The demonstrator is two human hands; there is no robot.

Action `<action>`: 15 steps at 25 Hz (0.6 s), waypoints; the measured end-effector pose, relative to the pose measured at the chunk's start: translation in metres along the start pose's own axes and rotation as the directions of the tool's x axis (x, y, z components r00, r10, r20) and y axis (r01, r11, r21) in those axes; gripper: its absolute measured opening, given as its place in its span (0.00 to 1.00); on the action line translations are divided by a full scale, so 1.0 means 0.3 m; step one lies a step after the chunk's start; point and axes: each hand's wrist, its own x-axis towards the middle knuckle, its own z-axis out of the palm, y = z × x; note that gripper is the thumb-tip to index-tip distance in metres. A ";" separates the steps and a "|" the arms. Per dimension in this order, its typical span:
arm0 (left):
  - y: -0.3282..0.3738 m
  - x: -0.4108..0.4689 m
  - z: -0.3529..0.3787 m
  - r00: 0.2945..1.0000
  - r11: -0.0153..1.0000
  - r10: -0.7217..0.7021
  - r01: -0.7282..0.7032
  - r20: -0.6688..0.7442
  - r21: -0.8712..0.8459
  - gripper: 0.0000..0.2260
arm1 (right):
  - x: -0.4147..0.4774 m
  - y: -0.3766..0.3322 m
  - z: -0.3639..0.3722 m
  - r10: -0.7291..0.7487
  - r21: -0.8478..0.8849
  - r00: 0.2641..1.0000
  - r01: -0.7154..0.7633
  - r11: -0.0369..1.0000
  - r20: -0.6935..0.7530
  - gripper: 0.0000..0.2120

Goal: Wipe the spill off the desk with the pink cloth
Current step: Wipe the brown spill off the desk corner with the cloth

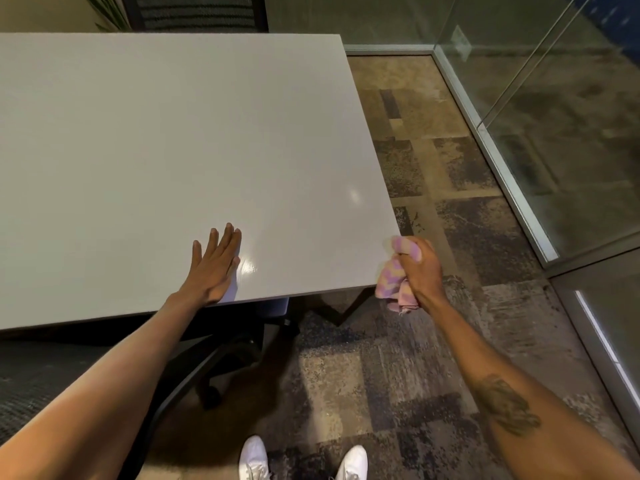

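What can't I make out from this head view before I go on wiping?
- Spill: only a shiny patch on the desk beside the left hand; glare or liquid, cannot tell.
- Cloth: bunched in the right hand; the fingers hide its middle.
- Under the left palm: hidden by the hand.
- Desk's left part: cut off by the frame edge.
- Chair beyond the desk: cut off at the top.

One white surface (173, 133). One pink cloth (394, 278). Two hands: the left hand (213, 268) and the right hand (420, 268). Two office chairs: one (194, 12) at the far side, one (214, 344) at the near side. Two white shoes (254, 459).
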 end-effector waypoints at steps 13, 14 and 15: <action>-0.029 0.024 0.082 0.992 0.994 0.013 -0.026 -0.124 -0.106 0.28 | 0.031 -0.161 0.030 0.037 0.326 0.991 -0.078 0.942 0.129 0.16; -0.021 0.023 0.085 0.990 0.989 0.002 -0.024 -0.142 -0.147 0.28 | 0.008 -0.143 0.046 -0.106 0.183 0.987 0.083 0.980 0.121 0.18; -0.014 0.026 0.086 0.987 0.987 -0.002 -0.024 -0.163 -0.160 0.28 | -0.008 -0.120 0.062 -0.219 0.065 0.965 0.211 0.975 0.143 0.18</action>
